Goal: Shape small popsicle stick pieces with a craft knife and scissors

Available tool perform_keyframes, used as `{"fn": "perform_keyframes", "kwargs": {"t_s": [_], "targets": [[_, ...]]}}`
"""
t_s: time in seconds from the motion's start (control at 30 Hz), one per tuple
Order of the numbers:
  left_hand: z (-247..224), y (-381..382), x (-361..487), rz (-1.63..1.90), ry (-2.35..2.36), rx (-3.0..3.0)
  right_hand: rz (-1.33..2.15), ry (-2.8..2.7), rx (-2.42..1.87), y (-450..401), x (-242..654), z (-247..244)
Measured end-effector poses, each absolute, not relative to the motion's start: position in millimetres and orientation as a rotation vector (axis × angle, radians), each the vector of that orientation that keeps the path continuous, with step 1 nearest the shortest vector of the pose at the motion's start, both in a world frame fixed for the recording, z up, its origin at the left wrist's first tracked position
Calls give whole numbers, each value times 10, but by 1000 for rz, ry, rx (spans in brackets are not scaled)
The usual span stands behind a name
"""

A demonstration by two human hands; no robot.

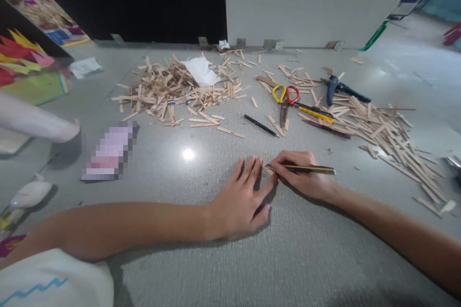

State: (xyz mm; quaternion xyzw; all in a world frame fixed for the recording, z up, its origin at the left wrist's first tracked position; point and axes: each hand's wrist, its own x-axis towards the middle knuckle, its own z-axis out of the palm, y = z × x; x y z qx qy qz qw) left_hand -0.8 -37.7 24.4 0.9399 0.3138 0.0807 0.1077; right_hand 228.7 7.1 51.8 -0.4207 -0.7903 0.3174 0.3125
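Note:
My left hand lies on the grey table with its fingers spread, its index fingertip at a small wooden stick piece. Pinched in my right hand is a dark pencil with a yellowish stripe, its tip at that wooden piece. Beyond my hands lies a black pen. Scissors with one yellow and one red handle rest farther back, beside a yellow-and-black cutter.
Wooden stick pieces are heaped at the back left under a white tissue; more sticks lie right, near a dark blue tool. A pixelated pink object lies left. Upright panels border the back.

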Motion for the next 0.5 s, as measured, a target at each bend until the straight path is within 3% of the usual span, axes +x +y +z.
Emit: {"fn": "perform_keyframes", "kwargs": {"t_s": [0.5], "targets": [[237,-361,-11,227,918,2798,783,-2162,-1114,63,2268,498]]}}
